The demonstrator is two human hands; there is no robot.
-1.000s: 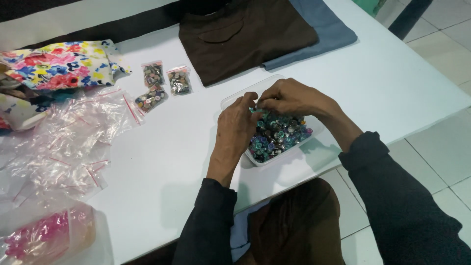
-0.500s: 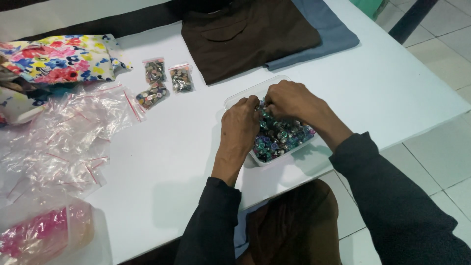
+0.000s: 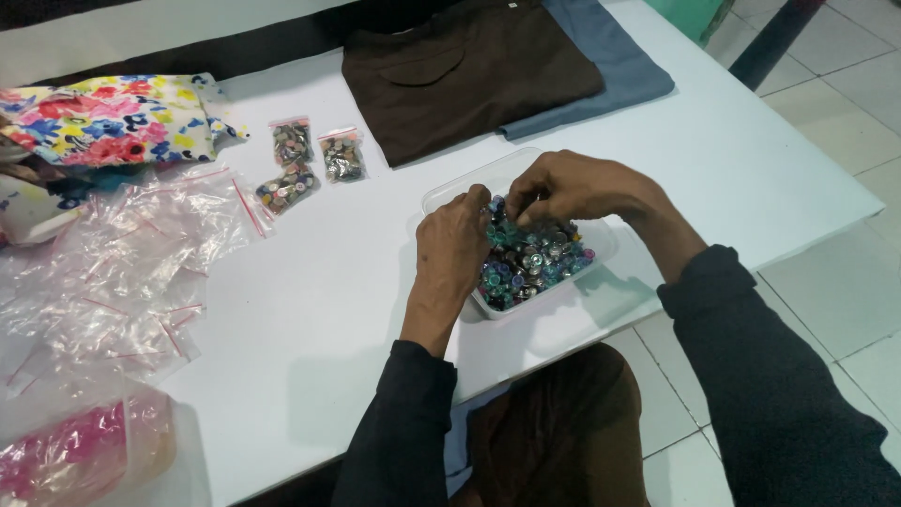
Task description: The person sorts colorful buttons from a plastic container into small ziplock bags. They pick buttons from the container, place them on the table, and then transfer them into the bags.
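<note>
A clear plastic tub on the white table holds a heap of small round buttons, silver, blue and green. My left hand rests over the tub's left side with its fingertips curled into the heap. My right hand hovers over the tub's far side, thumb and fingers pinched together on small buttons from the pile. What exactly sits between the fingertips of either hand is too small to make out.
Three small filled zip bags lie left of the tub. Several empty clear zip bags are spread at the far left, beside a floral cloth. Folded brown cloth and blue cloth lie at the back. A pink-filled container sits bottom left.
Both hands stayed over the tub, fingers working in the heap; my right hand has shifted slightly along the tub's far side. The camera view has drifted a little.
</note>
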